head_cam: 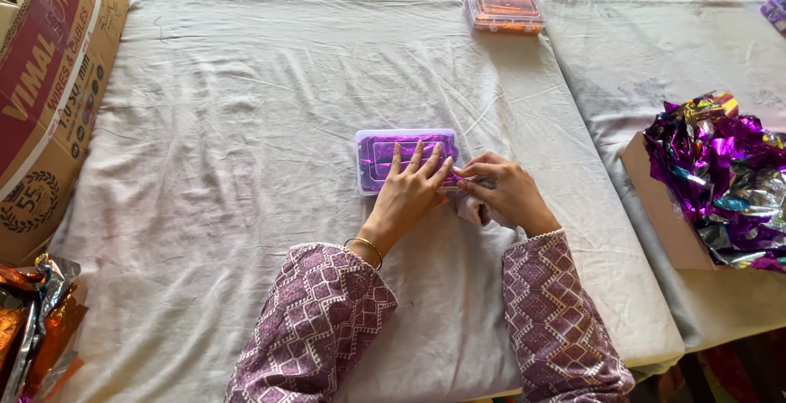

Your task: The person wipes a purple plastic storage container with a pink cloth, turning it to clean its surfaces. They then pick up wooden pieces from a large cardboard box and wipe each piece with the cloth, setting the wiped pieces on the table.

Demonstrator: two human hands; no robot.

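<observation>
Patterned purple sleeves reach to mid-table, where the left hand (412, 184) lies flat, fingers spread, on the clear lidded box of purple foil (406, 157) while the right hand (501, 193) pinches its right edge, apparently pressing the lid closed.

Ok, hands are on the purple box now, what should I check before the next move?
1. Left hand lies flat on the purple box, fingers spread: ok.
2. Right hand is at the box's right end, fingertips touching that edge: ok.
3. Lid fully shut at that edge: cannot tell, the fingers hide it.
4. Box lies flat on the white cloth: ok.
5. Orange box sits apart at the far edge: ok.
6. Carton of purple foil stands well apart on the right: ok.
</observation>
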